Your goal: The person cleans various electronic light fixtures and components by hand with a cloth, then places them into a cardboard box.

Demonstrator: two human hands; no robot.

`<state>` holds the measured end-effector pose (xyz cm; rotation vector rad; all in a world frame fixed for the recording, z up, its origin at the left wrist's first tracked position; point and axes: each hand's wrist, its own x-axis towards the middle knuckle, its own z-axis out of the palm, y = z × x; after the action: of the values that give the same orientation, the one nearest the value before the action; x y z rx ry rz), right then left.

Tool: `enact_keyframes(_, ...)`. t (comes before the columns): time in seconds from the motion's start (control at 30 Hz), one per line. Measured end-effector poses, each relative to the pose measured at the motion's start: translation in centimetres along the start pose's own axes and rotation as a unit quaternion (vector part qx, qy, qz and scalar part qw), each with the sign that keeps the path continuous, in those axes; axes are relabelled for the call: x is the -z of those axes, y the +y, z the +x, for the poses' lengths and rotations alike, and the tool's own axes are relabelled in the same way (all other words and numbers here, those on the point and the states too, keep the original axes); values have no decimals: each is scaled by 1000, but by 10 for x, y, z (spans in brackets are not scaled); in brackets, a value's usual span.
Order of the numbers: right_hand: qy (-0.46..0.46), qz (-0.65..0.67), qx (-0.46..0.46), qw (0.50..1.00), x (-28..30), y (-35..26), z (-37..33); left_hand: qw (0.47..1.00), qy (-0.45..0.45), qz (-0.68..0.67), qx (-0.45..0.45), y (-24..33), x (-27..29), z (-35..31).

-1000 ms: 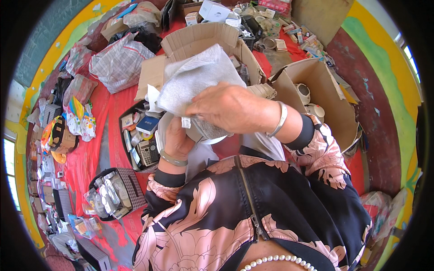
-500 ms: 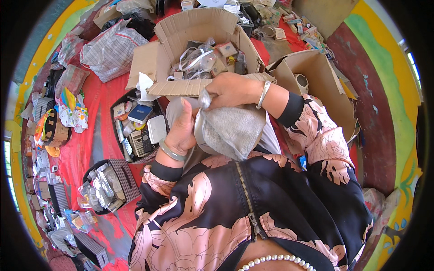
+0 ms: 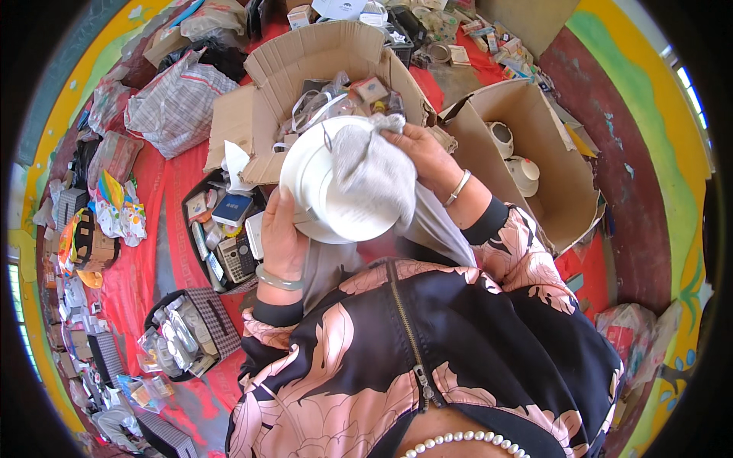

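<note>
My left hand (image 3: 283, 238) grips the lower left rim of a round white bowl (image 3: 307, 169), held up in front of my lap. The thumb points up along its edge, and the other fingers are mostly hidden behind it. Over the bowl's right part lies a crumpled grey cloth (image 3: 372, 169). My right hand (image 3: 429, 159) is closed on the cloth's upper right side and presses it against the bowl. Behind the bowl stands an open cardboard box (image 3: 313, 61) holding plastic bags, white straps and small boxes.
To the right, a second cardboard box (image 3: 561, 172) contains white bowls (image 3: 524, 175). A dark bin with a calculator (image 3: 239, 256) and a checked fabric box (image 3: 213, 309) stand at left on red sheeting. A plaid bag (image 3: 179, 107) sits farther back.
The bowl has turned so its white round face shows, and it has risen slightly. My right hand and the cloth have moved to its right side. A second bowl now shows in the right box.
</note>
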<state>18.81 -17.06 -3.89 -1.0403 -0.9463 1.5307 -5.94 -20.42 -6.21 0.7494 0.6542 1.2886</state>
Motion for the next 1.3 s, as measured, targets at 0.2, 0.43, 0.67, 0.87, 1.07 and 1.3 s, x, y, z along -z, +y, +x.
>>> enact_keyframes(0.2,-72,-342,109,930,4,-5,-11,999,14,47,-4,5,11,-7)
enact_keyframes(0.43,-102,-558,197,800,-16,-31,-11,988,-56,140,-8,8,-4,-18)
enact_keyframes(0.67,-134,-372,192,898,6,-23,-11,995,-20,89,-45,16,4,-17)
enact_keyframes(0.87,-114,-429,153,883,15,-8,-7,999,12,32,-24,19,4,-16)
enact_keyframes(1.07,-207,-558,204,777,-21,-46,-20,974,-94,207,17,15,-3,-19)
enact_keyframes(1.3,-173,-401,209,875,5,-35,-14,991,-18,128,-28,16,-6,-18)
